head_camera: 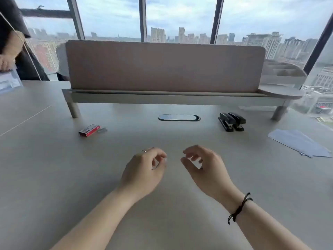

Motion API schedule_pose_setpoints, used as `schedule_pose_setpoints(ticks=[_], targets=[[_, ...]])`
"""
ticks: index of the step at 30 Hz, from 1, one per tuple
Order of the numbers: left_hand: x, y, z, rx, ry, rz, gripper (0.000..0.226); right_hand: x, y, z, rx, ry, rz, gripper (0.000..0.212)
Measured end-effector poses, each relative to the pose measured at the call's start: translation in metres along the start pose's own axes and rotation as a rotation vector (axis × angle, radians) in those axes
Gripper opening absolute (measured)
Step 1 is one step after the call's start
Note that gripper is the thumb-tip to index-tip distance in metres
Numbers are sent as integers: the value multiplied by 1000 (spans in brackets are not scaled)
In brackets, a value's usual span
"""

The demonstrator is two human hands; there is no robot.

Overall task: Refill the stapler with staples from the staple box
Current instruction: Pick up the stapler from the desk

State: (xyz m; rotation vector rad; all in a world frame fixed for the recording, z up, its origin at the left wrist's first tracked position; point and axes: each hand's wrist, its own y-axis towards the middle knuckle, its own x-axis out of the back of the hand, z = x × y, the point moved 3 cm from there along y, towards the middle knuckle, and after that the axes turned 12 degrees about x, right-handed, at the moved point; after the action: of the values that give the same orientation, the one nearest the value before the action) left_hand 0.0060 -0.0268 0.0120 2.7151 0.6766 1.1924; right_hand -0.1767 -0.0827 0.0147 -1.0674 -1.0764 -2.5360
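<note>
A red staple box (89, 130) lies on the pale desk at the left, with a small strip of staples (102, 130) just to its right. Two black staplers (232, 121) rest side by side at the right, both closed as far as I can see. My left hand (144, 170) and my right hand (203, 166) hover over the desk's middle, close together, fingers loosely curled and apart. Neither hand holds anything, and both are well short of the box and the staplers.
A desk shelf with a tall divider panel (164, 65) stands across the back on legs. A dark oval cable grommet (179, 117) sits in the desk. Sheets of paper (299, 142) lie at the right edge. Another person (10, 44) stands at the far left.
</note>
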Motion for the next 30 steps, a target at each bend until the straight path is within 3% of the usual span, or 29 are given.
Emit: schedule_pose_setpoints(ticks=[8,15,22,30], targets=[[-22,-33,-11,60,22,99,8,17,-30,-9,-132,87,18,31],[-76,-14,-40,99,-48,193,10,28,-33,-69,-279,41,-3,32],[-118,22,-56,151,-18,214,14,51,4,-145,-435,58,-156,50],[-132,57,-53,203,39,143,20,60,72,-230,-645,37,-452,44]])
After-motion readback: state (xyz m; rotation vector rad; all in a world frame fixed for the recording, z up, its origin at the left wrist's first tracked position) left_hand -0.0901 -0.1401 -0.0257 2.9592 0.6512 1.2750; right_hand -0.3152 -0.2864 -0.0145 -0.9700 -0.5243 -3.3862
